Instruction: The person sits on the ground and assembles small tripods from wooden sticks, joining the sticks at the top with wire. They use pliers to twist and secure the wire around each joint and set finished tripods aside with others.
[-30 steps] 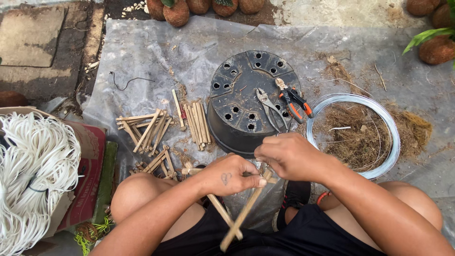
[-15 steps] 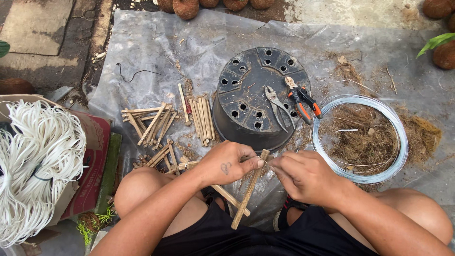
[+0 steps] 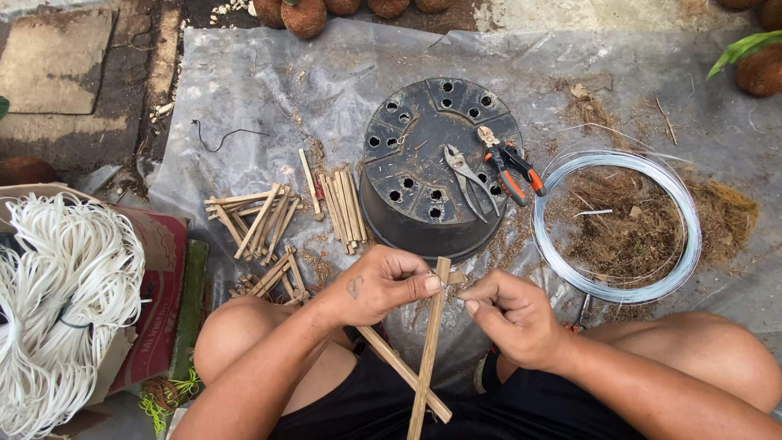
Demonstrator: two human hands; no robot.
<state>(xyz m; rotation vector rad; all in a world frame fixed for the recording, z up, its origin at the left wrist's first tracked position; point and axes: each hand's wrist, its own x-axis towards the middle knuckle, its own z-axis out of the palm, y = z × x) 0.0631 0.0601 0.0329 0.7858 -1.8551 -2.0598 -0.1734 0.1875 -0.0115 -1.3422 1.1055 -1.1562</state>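
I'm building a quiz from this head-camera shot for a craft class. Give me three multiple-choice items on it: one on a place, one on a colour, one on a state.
1. Where do the pliers lie?
A. On the upturned black pot
B. Inside the wire coil
C. On the white cord bundle

2. What colour are the plier handles?
A. Blue
B. Orange and black
C. Green

3. How are the bamboo sticks held?
A. Lying loose on the sheet
B. In one hand only
C. Crossed, between left hand and right hand

Answers: 1 A, the tools rest on the pot's holed base. 2 B, the grips show orange with black. 3 C, both hands pinch the sticks near the crossing.
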